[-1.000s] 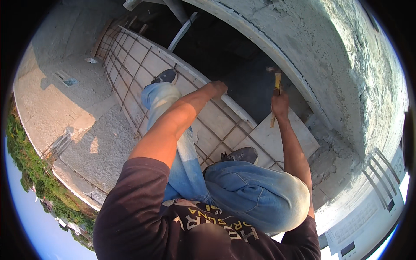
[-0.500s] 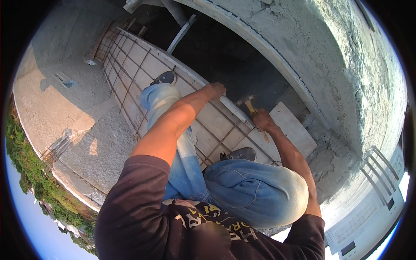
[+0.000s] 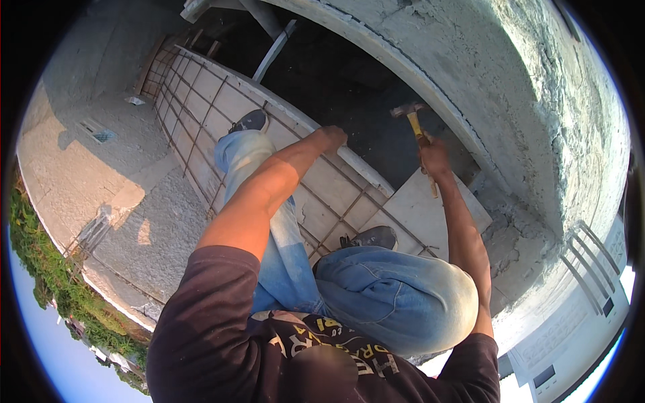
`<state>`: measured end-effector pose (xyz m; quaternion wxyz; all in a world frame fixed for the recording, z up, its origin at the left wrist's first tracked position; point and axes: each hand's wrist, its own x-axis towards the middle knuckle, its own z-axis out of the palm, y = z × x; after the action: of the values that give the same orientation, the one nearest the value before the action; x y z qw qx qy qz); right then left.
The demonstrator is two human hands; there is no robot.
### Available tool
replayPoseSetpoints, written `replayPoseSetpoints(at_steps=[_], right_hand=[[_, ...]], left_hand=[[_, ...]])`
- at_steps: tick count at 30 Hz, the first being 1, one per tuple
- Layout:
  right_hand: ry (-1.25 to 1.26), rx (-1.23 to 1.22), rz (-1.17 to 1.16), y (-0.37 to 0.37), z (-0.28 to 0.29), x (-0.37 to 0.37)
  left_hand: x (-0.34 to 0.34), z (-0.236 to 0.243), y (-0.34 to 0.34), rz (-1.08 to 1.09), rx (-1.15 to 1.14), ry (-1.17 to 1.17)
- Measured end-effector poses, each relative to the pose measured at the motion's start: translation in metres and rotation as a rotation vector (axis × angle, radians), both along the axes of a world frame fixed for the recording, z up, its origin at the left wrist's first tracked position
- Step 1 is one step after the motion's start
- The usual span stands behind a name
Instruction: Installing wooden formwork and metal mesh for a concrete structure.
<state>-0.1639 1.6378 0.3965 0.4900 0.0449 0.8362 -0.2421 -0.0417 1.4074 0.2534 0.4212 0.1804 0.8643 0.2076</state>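
Jutting from the right hand [image 3: 435,158], a hammer [image 3: 415,125]

Dressed in a dark brown short-sleeved T-shirt [image 3: 201,309] with yellow and white front lettering [image 3: 368,367]. Wearing faded blue denim jeans [image 3: 396,295], whitened at the knees. Shod in dark grey shoes [image 3: 377,238].

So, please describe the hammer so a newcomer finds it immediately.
Start at the dark opening beside the curved concrete wall. Near its right end, the right hand grips the hammer. Its yellow handle sets it apart from the grey wall.
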Motion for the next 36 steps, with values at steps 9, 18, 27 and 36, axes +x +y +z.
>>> replayPoseSetpoints(at_steps=[9, 18, 27, 36], right_hand=[[-0.242, -0.059, 0.155, -0.015, 0.015, 0.002], [-0.260, -0.024, 0.263, -0.008, 0.009, 0.015], [-0.307, -0.014, 0.215, -0.010, -0.001, 0.034], [-0.036, -0.031, 0.089, 0.009, 0.015, 0.016]], left_hand=[[0.005, -0.017, -0.018, 0.042, -0.005, 0.021], [0.015, -0.014, -0.023, 0.013, -0.025, -0.028], [0.015, -0.006, -0.002, 0.046, -0.017, 0.027], [0.010, -0.003, 0.006, 0.036, 0.013, 0.001]])
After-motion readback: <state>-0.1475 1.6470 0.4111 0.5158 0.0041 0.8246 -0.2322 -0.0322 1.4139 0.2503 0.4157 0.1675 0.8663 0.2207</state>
